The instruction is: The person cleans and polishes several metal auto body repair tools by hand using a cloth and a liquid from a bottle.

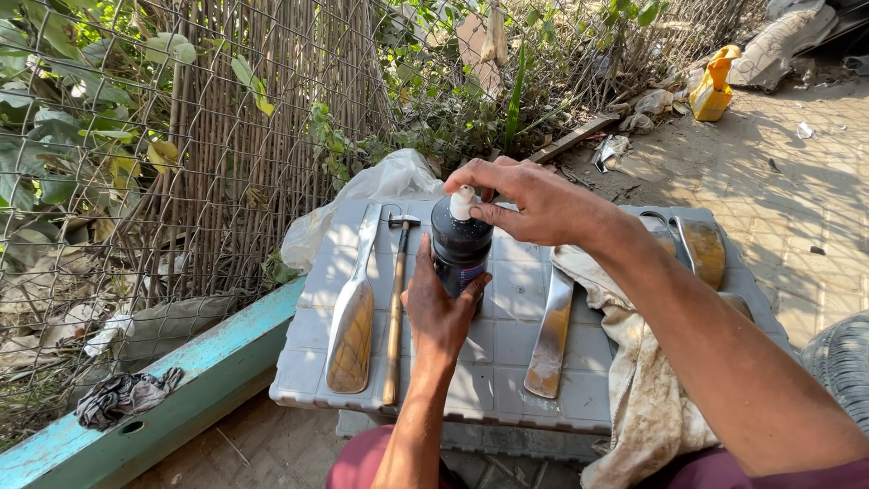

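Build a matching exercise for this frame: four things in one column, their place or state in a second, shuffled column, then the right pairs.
Things:
1. dark bottle
2. hammer
3. dirty cloth
4. yellow jug

Places or states:
A. on the ground far off, near the fence
B. draped over the right edge of the grey plastic table
C. upright, held by the left hand, with the right hand on its white cap
D. lying flat between a long metal lever and the bottle

Pairs: 1-C, 2-D, 3-B, 4-A
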